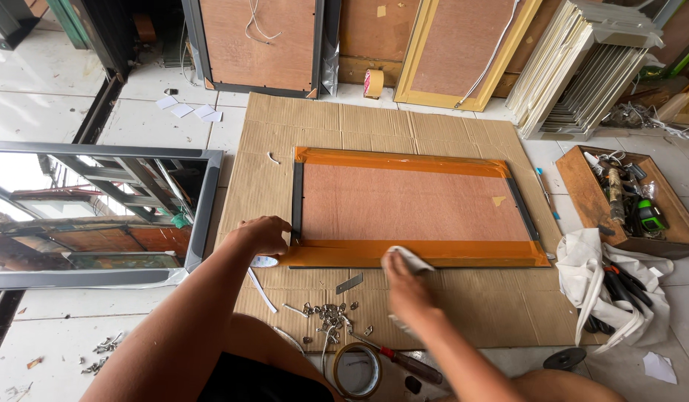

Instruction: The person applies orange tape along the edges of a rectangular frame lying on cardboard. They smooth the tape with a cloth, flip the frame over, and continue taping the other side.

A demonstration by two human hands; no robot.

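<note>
A picture frame point(411, 205) lies face down on a sheet of corrugated cardboard point(449, 313) spread over the tiled floor, its hardboard back bordered by brown tape along the far and near edges. The left hand point(264, 233) is pressed on the frame's near left corner, fingers curled together against the tape end; nothing is seen gripped in it. The right hand point(405, 284), blurred, is held over the near tape strip point(464, 253) with a small white cloth point(413, 258) pinched under its fingers, just at the strip's edge.

The step in hand is judged to be the rubbing down of the near tape strip. The next move would call for firm, even pressure carried along the strip toward the right corner, while the frame is kept pinned at the left.

Near the knees, a scatter of small metal fittings point(328, 314), a roll of tape point(357, 370) and a red-handled screwdriver point(404, 362) are laid. A mirror point(91, 216) in a grey frame lies to the left, a wooden toolbox point(627, 201) to the right, and further frames are stacked against the far wall.
</note>
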